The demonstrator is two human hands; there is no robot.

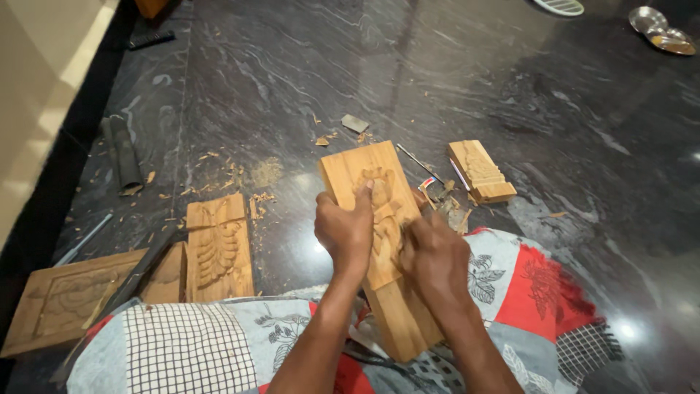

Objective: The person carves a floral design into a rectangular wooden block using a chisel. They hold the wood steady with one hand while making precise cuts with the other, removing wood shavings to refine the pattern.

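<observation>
A polished dark stone floor (437, 66) with pale grey veins fills the scene, glossy with soft light reflections at far centre and near right; a cream wall (36, 66) rises at the far left

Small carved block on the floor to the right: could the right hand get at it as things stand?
Probably yes, once freed. The small carved block lies in the open on the dark floor, with only thin metal tools and wood chips beside it. But the right hand is busy on the wooden plank.
</observation>
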